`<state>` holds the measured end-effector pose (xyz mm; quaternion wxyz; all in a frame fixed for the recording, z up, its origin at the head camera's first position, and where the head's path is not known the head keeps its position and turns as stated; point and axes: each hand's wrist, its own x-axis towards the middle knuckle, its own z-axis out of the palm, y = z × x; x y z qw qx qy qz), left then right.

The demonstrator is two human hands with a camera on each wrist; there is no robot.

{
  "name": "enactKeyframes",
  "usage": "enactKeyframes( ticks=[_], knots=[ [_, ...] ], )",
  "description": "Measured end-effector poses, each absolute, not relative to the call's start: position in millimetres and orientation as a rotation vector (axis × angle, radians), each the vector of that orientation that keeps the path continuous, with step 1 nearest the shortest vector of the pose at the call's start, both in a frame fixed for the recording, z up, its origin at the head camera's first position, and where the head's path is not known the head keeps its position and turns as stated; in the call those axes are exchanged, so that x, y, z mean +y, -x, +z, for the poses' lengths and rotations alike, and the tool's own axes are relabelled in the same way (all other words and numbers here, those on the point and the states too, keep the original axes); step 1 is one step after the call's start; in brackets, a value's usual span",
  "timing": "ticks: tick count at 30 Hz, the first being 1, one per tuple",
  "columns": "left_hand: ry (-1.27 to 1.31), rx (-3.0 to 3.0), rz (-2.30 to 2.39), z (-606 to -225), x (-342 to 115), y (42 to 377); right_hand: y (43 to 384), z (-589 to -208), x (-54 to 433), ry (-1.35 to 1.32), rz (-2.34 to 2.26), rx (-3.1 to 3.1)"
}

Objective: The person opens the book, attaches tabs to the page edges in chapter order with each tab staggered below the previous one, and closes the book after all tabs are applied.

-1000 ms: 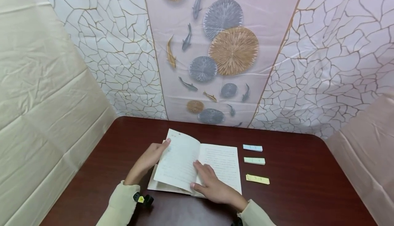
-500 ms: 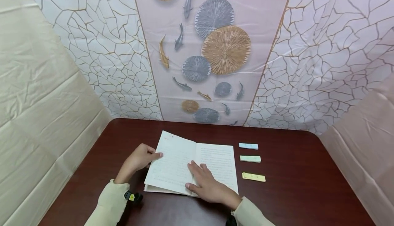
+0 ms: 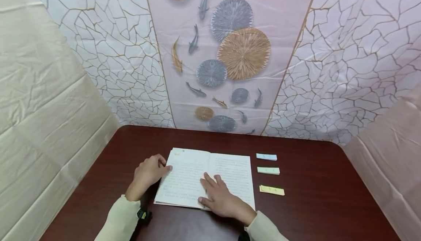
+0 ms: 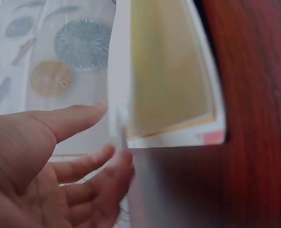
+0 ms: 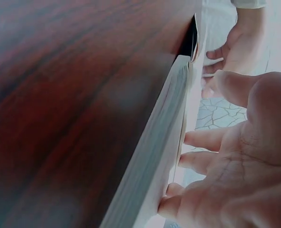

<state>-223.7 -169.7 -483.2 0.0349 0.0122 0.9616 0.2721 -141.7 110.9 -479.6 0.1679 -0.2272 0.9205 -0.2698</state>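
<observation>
An open book [image 3: 185,179] with printed pages lies on the table in the head view. My left hand [image 3: 149,172] is at its left edge, thumb tip at the page margin and the other fingers loosely bent beyond the edge. In the left wrist view the thumb and fingers of my left hand [image 4: 59,161] stand apart beside the edge of the book [image 4: 173,71], whose yellowish underside with a white border shows. My right hand [image 3: 223,199] rests with spread fingers on the right page near the spine. The right wrist view shows the page block of the book [image 5: 152,142] under the fingertips of my right hand [image 5: 240,156].
Right of the book lie blue paper strips [image 3: 266,157], green paper strips [image 3: 268,170] and yellow paper strips [image 3: 271,190], one above another. The dark red-brown table [image 3: 315,182] ends at a patterned cloth backdrop [image 3: 213,120]; pale cloth walls stand at both sides.
The raised left page has come down flat onto the left side. My left hand has moved left and down with it, its thumb now at the edge. The right hand stays on the book.
</observation>
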Motion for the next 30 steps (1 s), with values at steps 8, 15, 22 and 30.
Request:
enactKeyframes(
  ticks=[8, 15, 22, 30],
  knots=[
    [-0.461, 2.887, 0.776, -479.8, -138.7, 214.0, 144.3, -482.5, 106.2, 0.605, -0.634, 2.661],
    [-0.658, 2.746, 0.664, -486.1, -111.2, 205.4, 150.8, -488.3, 109.2, 0.724, -0.567, 2.687],
    [-0.685, 2.706, 0.688, -491.3, -106.5, 202.3, 150.0, -476.9, 104.2, 0.761, -0.517, 2.720],
    [-0.669, 2.694, 0.659, -489.8, -99.6, 202.4, 153.3, -499.1, 102.1, 0.761, -0.436, 2.774]
  ],
)
